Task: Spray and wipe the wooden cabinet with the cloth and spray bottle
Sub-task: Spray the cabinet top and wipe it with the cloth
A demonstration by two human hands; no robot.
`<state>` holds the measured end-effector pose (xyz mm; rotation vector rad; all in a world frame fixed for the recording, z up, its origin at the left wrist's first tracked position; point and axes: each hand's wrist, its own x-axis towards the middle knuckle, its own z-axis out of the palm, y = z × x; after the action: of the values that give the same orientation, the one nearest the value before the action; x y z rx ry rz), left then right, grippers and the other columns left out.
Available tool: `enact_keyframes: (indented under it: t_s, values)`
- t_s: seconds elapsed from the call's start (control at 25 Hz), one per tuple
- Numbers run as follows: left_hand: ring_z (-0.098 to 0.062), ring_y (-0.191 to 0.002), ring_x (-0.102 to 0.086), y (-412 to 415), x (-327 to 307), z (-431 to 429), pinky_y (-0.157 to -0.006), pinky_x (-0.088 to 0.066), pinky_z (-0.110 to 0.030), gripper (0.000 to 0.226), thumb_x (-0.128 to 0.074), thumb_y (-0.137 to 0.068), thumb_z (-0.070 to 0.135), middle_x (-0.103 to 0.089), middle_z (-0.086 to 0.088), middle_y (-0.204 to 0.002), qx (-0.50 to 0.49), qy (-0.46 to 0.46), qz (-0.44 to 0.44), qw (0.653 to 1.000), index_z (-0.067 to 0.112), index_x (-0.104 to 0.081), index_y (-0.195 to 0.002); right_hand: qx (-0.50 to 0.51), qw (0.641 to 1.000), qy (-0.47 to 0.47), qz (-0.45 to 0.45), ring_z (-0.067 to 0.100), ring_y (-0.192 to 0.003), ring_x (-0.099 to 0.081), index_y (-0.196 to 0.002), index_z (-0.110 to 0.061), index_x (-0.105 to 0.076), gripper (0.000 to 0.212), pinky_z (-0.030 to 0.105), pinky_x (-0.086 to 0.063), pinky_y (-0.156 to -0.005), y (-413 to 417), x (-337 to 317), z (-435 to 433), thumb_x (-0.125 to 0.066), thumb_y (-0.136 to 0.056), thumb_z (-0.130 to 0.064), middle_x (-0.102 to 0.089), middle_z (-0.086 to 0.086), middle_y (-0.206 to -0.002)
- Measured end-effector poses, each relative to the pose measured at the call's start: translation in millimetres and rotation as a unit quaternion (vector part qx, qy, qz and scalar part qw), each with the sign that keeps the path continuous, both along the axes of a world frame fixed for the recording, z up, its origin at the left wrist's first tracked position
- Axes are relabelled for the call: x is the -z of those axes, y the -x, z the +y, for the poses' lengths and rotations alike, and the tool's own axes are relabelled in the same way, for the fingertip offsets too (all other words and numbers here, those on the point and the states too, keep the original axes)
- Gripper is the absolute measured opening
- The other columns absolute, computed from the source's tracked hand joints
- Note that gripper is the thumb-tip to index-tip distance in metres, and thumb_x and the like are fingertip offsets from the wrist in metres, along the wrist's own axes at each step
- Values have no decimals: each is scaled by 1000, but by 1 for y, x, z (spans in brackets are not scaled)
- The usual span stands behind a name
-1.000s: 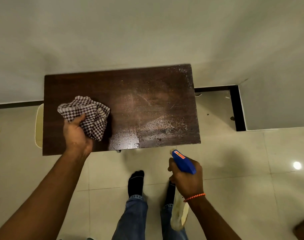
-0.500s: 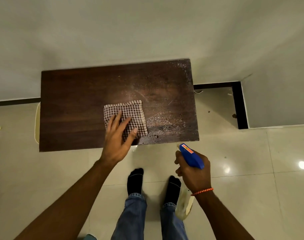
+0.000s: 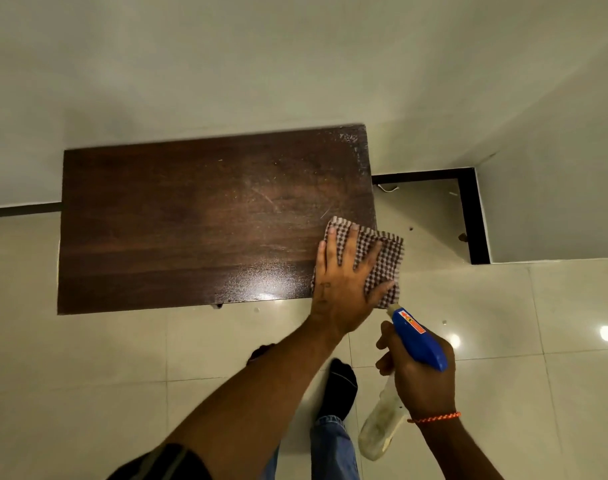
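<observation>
Cloth [image 3: 389, 261] rightward, half under left hand [image 3: 340, 285]

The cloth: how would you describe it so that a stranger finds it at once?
Find the dark wooden cabinet against the wall. At its near right corner, the left hand presses the cloth flat, partly over the edge. It alone is brown-and-white checked.

Head view looks steeply down, close
</observation>
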<state>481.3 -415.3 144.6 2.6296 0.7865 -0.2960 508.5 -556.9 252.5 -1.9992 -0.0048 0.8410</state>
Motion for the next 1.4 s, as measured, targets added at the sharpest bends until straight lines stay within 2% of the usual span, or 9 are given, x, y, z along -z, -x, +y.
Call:
enact_keyframes:
  t_s: [0.24,0.48,0.68,0.76,0.92,1.0,1.08,1.16,1.4]
  values:
    - [-39,-156,11,57,4,53,-124,-7,-63,75,-23,-100,73,11,-10,-171,-12,-18,36,999,35,-6,-163,-8,1000,-28,1,16,-45,-63,-90,-18,-70,8,22,-52,-46,-7,-4,-1,-68,-90,-11,-72,4,-70]
    - [-47,-151,-8,205,-17,185,-120,-14,-67,71,-16,-96,72,-1,-11,-170,-198,-59,80,975,42,-22,-160,-12,998,-49,24,21,-48,-64,-84,-17,-70,8,23,-52,-46,10,4,15,-70,-89,-10,-71,7,-68]
    - [-44,-153,11,197,-13,245,-122,-1,-66,89,-8,-85,88,11,-9,-171,-296,-25,75,952,42,-4,-161,-17,997,-60,38,17,-47,-63,-84,-12,-70,6,23,-54,-47,21,12,23,-69,-89,-7,-72,7,-68]
    - [-45,-153,13,149,-5,232,-121,3,-66,89,-9,-86,87,11,-13,-170,-269,-47,71,959,41,-2,-162,-5,997,-61,43,16,-48,-64,-87,-14,-71,7,23,-55,-47,21,14,23,-69,-88,-7,-72,7,-69]
    - [-46,-153,12,44,-2,145,-119,12,-64,83,-19,-93,81,9,-15,-170,-81,-74,35,993,39,-3,-162,1,998,-48,33,14,-51,-66,-90,-11,-71,3,20,-53,-48,16,12,19,-70,-88,-10,-72,5,-69]
    - [-47,-153,8,6,-3,86,-121,7,-64,82,-21,-94,80,6,-17,-170,23,-60,34,997,37,-5,-163,7,999,-38,16,14,-52,-67,-90,-18,-71,7,20,-54,-49,10,10,12,-69,-88,-12,-73,4,-69]
    - [-46,-154,-1,-9,0,59,-123,-1,-63,80,-23,-96,78,-2,-15,-171,73,-49,29,996,35,-13,-162,7,1000,-21,-1,16,-50,-67,-89,-9,-73,5,19,-54,-49,3,8,3,-69,-89,-12,-73,3,-66]
    - [-45,-154,-5,-15,5,66,-124,-4,-62,78,-24,-97,76,-5,-14,-170,103,-50,15,993,33,-17,-162,17,1000,-10,-3,16,-47,-65,-88,-2,-71,9,19,-53,-48,-4,7,-6,-68,-89,-11,-72,4,-65]
    - [-44,-155,8,-102,5,138,-124,-6,-62,77,-16,-99,73,4,-13,-171,133,-62,7,989,30,-12,-163,38,999,-13,13,15,-49,-66,-89,-14,-70,4,21,-55,-48,-11,10,-4,-69,-87,-10,-74,1,-68]
